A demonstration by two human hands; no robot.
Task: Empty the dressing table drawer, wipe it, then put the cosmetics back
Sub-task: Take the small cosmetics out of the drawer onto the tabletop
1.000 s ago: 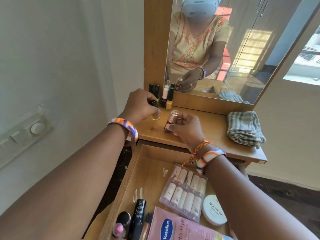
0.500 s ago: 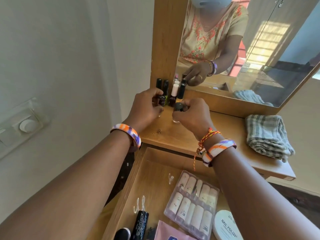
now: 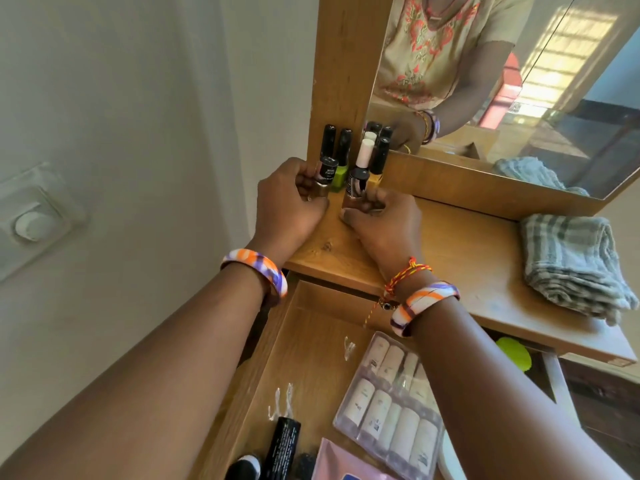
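On the dressing table top [image 3: 460,258], in the back left corner by the mirror, stands a cluster of nail polish bottles [image 3: 343,157]. My left hand [image 3: 287,206] grips a black-capped bottle [image 3: 325,174] that stands at the cluster's front left. My right hand [image 3: 381,223] holds another black-capped bottle [image 3: 356,185] upright on the top beside it. The open drawer [image 3: 311,344] below holds a clear pack of small white bottles [image 3: 388,403], a black tube [image 3: 282,445] and a pink packet [image 3: 343,462].
A folded checked cloth [image 3: 575,268] lies on the right of the table top. The mirror [image 3: 502,81] rises behind, a wall with a switch plate [image 3: 34,216] is on the left. Something yellow-green [image 3: 514,353] sits at the drawer's back right.
Both hands moved forward to the corner cluster. The right hand's bottle now stands on the table top beside the others, and the camera has tilted closer.
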